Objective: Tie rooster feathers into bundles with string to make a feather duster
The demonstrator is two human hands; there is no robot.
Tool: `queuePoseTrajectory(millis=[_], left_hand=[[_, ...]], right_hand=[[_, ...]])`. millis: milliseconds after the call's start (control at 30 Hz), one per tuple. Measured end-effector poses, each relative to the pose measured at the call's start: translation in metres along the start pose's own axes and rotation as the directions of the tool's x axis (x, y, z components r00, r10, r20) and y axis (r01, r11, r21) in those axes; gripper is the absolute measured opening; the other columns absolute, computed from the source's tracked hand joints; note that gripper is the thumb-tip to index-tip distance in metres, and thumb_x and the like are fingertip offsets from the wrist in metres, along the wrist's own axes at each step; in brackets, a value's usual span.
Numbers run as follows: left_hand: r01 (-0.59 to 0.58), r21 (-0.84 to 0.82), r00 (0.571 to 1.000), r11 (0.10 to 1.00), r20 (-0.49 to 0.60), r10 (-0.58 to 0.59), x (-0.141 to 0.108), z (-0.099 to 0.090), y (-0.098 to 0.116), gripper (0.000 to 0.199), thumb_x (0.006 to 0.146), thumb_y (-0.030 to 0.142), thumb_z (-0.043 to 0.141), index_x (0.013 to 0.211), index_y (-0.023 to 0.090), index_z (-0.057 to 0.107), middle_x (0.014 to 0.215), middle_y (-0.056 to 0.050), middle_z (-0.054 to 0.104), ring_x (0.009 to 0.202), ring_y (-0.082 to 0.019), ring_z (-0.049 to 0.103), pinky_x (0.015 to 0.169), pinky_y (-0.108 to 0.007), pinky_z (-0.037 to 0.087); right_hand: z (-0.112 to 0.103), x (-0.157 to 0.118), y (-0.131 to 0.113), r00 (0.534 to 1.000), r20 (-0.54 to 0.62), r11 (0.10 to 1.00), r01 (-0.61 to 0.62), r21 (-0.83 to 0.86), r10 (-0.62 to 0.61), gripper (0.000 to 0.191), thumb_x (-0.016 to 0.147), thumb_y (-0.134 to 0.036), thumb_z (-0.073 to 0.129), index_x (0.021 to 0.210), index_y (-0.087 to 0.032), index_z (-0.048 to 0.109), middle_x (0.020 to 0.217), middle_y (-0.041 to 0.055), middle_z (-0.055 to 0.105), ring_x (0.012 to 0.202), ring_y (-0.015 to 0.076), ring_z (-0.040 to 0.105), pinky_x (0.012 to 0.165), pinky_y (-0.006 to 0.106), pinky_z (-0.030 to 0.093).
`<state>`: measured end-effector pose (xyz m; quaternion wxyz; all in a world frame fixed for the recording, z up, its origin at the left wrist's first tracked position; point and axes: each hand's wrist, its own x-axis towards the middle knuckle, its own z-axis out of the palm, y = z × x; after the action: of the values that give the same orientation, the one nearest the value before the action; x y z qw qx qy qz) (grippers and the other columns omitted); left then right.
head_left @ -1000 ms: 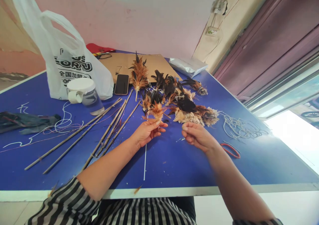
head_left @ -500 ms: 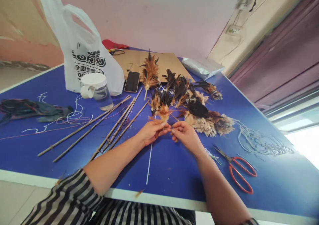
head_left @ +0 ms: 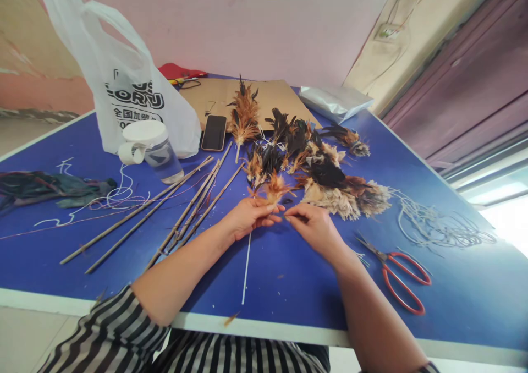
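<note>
My left hand (head_left: pixel 247 219) pinches a small tuft of orange-brown feathers (head_left: pixel 274 190) by its base, feather tips pointing away from me. Just to its right, the fingertips of my right hand (head_left: pixel 314 225) are pinched together on something too thin to make out, close to the tuft's base. Beyond both hands lies a pile of feather bunches, black ones (head_left: pixel 325 174) and cream ones (head_left: pixel 330 198) among them. A feather bundle on a short stick (head_left: pixel 245 117) rests behind, partly on a flat cardboard sheet (head_left: pixel 272 95).
Scissors with red handles (head_left: pixel 402 274) and tangled pale string (head_left: pixel 437 224) lie right. Several thin sticks (head_left: pixel 140 216) lie left, near a clear lidded mug (head_left: pixel 159 150), a white plastic bag (head_left: pixel 144 98), a phone (head_left: pixel 214 132) and dark cloth (head_left: pixel 53 188). A silver packet (head_left: pixel 336 103) sits behind.
My right hand has drawn slightly to the right, widening the gap between my hands. The left hand still holds the feather tuft. The camera view has shifted a little.
</note>
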<state>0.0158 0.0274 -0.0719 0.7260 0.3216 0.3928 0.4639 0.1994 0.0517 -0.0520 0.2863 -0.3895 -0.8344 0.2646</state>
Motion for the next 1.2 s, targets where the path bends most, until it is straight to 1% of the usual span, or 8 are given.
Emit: queuePoseTrajectory(millis=[67,167,367,633,700,867,1033,1200], left_hand=[[0.057,-0.007,0.998,0.998,0.032,-0.057,0.000,0.000,-0.003,0.023,0.065,0.021,0.071,0.080,0.005,0.066,0.076,-0.012,0.068,0.069,-0.015,0.066,0.055,-0.014,0.050],[0.096,-0.026,0.995,0.995,0.031,-0.095,0.001,0.000,-0.007,0.024,0.064,0.022,0.072,0.078,0.004,0.066,0.073,-0.012,0.068,0.069,-0.017,0.066,0.056,-0.016,0.051],[0.121,-0.012,0.991,0.993,-0.060,-0.122,0.002,0.000,-0.006,0.018,0.066,0.019,0.070,0.073,0.004,0.064,0.065,-0.009,0.065,0.057,-0.013,0.064,0.052,-0.017,0.051],[0.129,0.092,0.984,0.987,-0.137,-0.116,0.000,0.004,-0.002,0.018,0.064,0.020,0.071,0.069,0.004,0.064,0.056,-0.006,0.062,0.049,-0.010,0.060,0.049,-0.018,0.050],[0.121,0.132,0.984,0.984,-0.149,-0.101,0.000,0.003,-0.001,0.020,0.064,0.022,0.071,0.070,0.004,0.065,0.063,-0.008,0.065,0.051,-0.011,0.061,0.048,-0.018,0.049],[0.040,0.215,0.980,0.976,-0.197,0.003,0.002,-0.008,0.006,0.024,0.066,0.025,0.069,0.082,0.007,0.067,0.096,-0.014,0.066,0.059,-0.011,0.063,0.047,-0.017,0.047],[-0.010,0.245,0.992,0.969,-0.119,0.041,0.003,-0.015,0.010,0.027,0.069,0.032,0.066,0.081,0.008,0.068,0.090,-0.013,0.068,0.050,-0.006,0.058,0.043,-0.014,0.044],[0.107,0.204,0.994,0.973,-0.051,-0.098,0.000,-0.003,-0.002,0.031,0.062,0.032,0.071,0.080,0.006,0.066,0.085,-0.014,0.068,0.055,-0.011,0.062,0.043,-0.015,0.044]], right_hand=[[0.002,-0.001,-0.002,0.993,-0.027,0.993,0.114,-0.035,-0.115,0.013,0.078,-0.017,0.052,0.079,-0.019,0.065,0.075,0.0034,0.065,0.069,0.0139,0.058,0.064,0.026,0.044],[0.005,-0.001,-0.003,0.980,-0.032,0.979,0.197,-0.054,-0.199,0.016,0.082,-0.017,0.049,0.081,-0.018,0.064,0.077,0.0053,0.063,0.073,0.0147,0.057,0.068,0.027,0.044],[0.005,-0.001,0.003,0.974,-0.021,0.971,0.225,-0.082,-0.227,0.017,0.081,-0.016,0.049,0.091,-0.019,0.063,0.081,0.0053,0.063,0.075,0.0156,0.058,0.069,0.028,0.045],[-0.001,-0.001,0.007,0.977,0.035,0.949,0.213,-0.231,-0.211,0.017,0.083,-0.017,0.046,0.083,-0.019,0.064,0.080,0.0057,0.061,0.076,0.0158,0.057,0.070,0.028,0.045],[-0.003,-0.001,0.005,0.975,0.048,0.944,0.224,-0.244,-0.219,0.018,0.084,-0.018,0.046,0.083,-0.018,0.063,0.080,0.0057,0.060,0.075,0.0156,0.056,0.070,0.028,0.045],[-0.009,-0.002,0.000,0.967,0.112,0.930,0.253,-0.266,-0.231,0.017,0.084,-0.018,0.045,0.083,-0.017,0.062,0.080,0.0057,0.059,0.075,0.0147,0.055,0.070,0.026,0.044],[-0.008,-0.003,-0.004,0.956,0.190,0.913,0.272,-0.303,-0.221,0.017,0.084,-0.017,0.045,0.081,-0.018,0.062,0.078,0.0051,0.058,0.076,0.0147,0.054,0.069,0.026,0.043],[-0.002,-0.004,-0.004,0.956,0.161,0.903,0.286,-0.320,-0.246,0.019,0.085,-0.021,0.044,0.084,-0.018,0.063,0.079,0.0060,0.058,0.076,0.0153,0.054,0.069,0.027,0.043]])
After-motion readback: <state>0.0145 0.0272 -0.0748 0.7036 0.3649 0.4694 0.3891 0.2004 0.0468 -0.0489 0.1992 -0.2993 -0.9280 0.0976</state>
